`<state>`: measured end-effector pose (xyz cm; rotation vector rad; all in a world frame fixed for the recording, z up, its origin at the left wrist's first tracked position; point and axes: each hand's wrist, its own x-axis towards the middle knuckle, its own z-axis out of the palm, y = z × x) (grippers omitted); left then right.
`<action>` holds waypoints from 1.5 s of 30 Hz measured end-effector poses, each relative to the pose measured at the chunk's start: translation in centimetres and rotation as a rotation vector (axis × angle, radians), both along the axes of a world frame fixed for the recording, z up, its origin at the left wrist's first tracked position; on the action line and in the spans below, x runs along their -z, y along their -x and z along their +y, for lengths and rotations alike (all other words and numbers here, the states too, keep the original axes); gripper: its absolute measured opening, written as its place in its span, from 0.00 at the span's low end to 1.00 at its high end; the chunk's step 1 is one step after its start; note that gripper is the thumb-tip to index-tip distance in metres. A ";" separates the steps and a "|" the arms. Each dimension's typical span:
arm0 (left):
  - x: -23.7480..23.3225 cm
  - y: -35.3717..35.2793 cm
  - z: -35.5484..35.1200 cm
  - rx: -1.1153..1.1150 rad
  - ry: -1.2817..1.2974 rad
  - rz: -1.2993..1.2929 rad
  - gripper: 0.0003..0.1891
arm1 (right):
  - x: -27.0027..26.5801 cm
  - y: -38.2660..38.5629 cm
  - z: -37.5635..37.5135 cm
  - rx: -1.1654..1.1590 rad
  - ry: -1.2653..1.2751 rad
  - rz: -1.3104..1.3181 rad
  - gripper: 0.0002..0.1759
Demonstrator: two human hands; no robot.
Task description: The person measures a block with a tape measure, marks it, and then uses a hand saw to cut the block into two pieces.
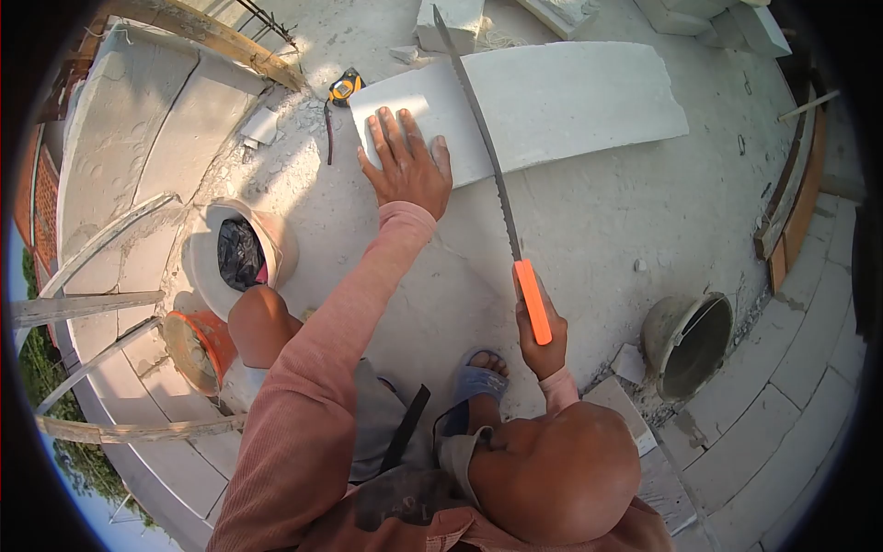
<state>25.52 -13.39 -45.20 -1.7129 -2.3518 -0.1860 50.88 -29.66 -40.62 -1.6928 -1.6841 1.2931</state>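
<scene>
A long white lightweight concrete block [579, 101] lies across the floor in front of me. My left hand [406, 164] presses flat on its left part, fingers spread. In my right hand [541, 322] is the orange handle of a hand saw [492, 152], fingers wrapped round it. The saw's long dark toothed blade crosses over the block, to the right of my left hand, its tip reaching past the far edge. Just off the block's left end sits a yellow and black tape measure [345, 87] with a bit of tape pulled out.
A pale bucket [276, 244] holding a black plastic bag stands at left, near an orange bucket [198, 345]. At right is a grey bucket [658, 336]. Block walls [750, 442] flank both sides; wooden boards [800, 202] lean at right. Block offcuts [451, 23] lie beyond.
</scene>
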 end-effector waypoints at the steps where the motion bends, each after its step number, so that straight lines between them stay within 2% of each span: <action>1: 0.0 -0.1 -0.2 0.007 0.003 0.004 0.34 | 0.8 0.9 0.8 0.017 -0.168 0.045 0.30; 3: -0.1 0.4 0.5 0.031 -0.024 -0.018 0.36 | 0.7 0.4 1.4 0.026 -0.193 0.067 0.31; 5: -0.1 0.2 -0.5 0.050 -0.005 -0.027 0.36 | -1.3 -1.1 0.1 0.026 0.131 0.038 0.31; 6: -0.2 0.5 -0.1 0.050 -0.015 -0.014 0.35 | -0.5 -2.2 -2.6 0.022 -0.043 0.048 0.31; 8: -0.7 0.0 -0.2 0.015 0.016 -0.014 0.35 | -3.4 -3.9 -7.6 0.093 0.005 0.022 0.27; 10: -0.4 -0.4 -0.4 0.005 0.027 -0.009 0.35 | -3.3 -4.2 -8.0 0.120 0.057 0.004 0.26; 11: -0.4 -0.1 -0.2 0.007 0.026 -0.002 0.35 | -0.6 -3.5 -6.1 0.046 -0.101 0.016 0.28; 13: -0.4 0.1 0.1 0.005 0.031 -0.002 0.35 | 0.5 -0.6 0.6 -0.014 -0.215 0.026 0.30; 14: -0.3 0.0 -0.2 0.008 0.042 -0.002 0.35 | -0.3 1.6 3.3 0.016 -0.161 0.029 0.29; 16: -0.7 0.4 0.4 0.021 0.026 -0.026 0.34 | -0.4 1.8 3.8 0.051 -0.128 0.069 0.28; 18: -0.7 0.2 -0.2 0.027 0.024 -0.062 0.34 | -0.8 -0.4 0.8 0.034 0.006 0.014 0.27; 19: -0.9 0.8 0.7 0.025 0.009 -0.035 0.34 | -0.5 -1.4 -2.5 0.045 -0.114 0.019 0.27; 21: -0.5 0.1 0.0 0.011 0.031 -0.024 0.34 | -0.7 -5.7 -9.4 0.082 -0.046 0.003 0.28; 22: -0.4 0.1 -0.1 -0.003 0.035 -0.025 0.34 | -1.0 -6.0 -9.9 0.081 0.010 0.001 0.28; 23: -0.5 -0.1 -0.2 0.002 0.041 -0.030 0.34 | -2.1 -5.5 -9.3 0.079 0.066 -0.002 0.29; 26: -0.6 0.2 0.5 0.011 0.011 -0.026 0.34 | 0.7 -0.5 0.2 -0.022 -0.111 0.011 0.28; 29: -0.2 0.5 0.9 0.022 -0.003 -0.009 0.35 | 0.5 1.0 3.8 0.018 -0.028 0.048 0.28; 31: -0.3 0.3 -0.5 0.044 0.020 -0.018 0.35 | -1.2 -0.6 0.9 0.014 0.046 0.039 0.28; 33: 0.0 0.5 -0.1 0.048 -0.009 -0.050 0.33 | -1.4 -3.0 -4.6 0.003 -0.146 0.041 0.27; 39: -0.6 0.4 0.5 -0.013 0.053 -0.021 0.35 | -0.4 -0.6 0.7 -0.031 0.161 -0.058 0.29; 41: -0.5 0.2 0.2 0.002 0.061 -0.021 0.35 | 1.8 1.2 3.9 0.013 -0.246 0.118 0.30; 44: -0.7 0.5 0.0 0.030 0.062 -0.034 0.35 | 0.3 -0.4 1.7 -0.011 -0.056 0.044 0.30; 45: -0.9 0.9 0.6 0.032 0.044 -0.018 0.35 | 0.4 -1.6 -2.2 0.031 -0.112 0.075 0.30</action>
